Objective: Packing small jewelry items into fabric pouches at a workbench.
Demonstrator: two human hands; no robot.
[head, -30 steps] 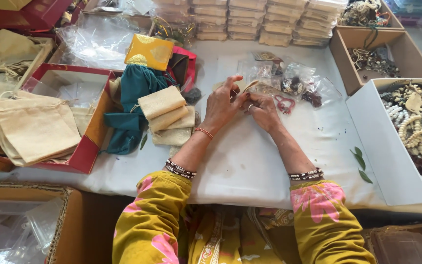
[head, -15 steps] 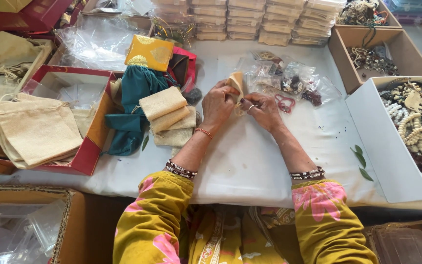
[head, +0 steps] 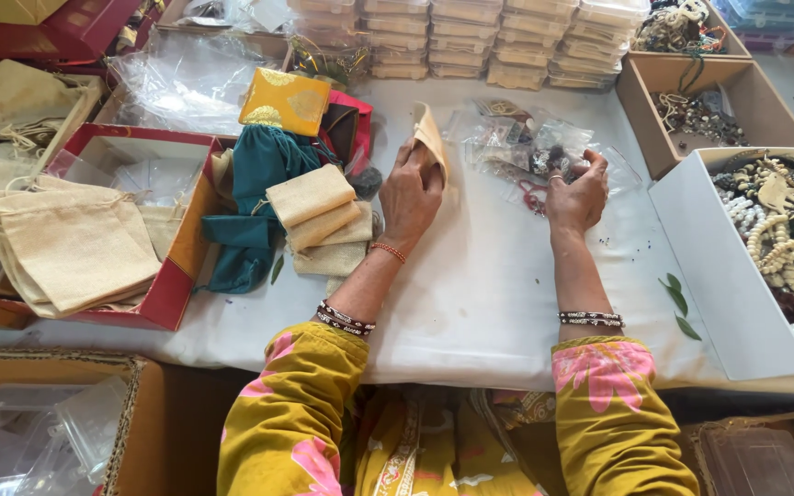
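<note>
Now left hand (head: 413, 195) grips small cloth pouch (head: 431, 138), mouth up. Right hand (head: 579, 195), just right of it, fingers curled on plastic packets (head: 544, 152).

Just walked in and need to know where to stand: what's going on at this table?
A person sits at a white table. The left hand holds a small beige pouch up, while the right hand reaches into a pile of clear packets of beads. Folded pouches lie to the left; a white box of bead strings sits to the right.
</note>
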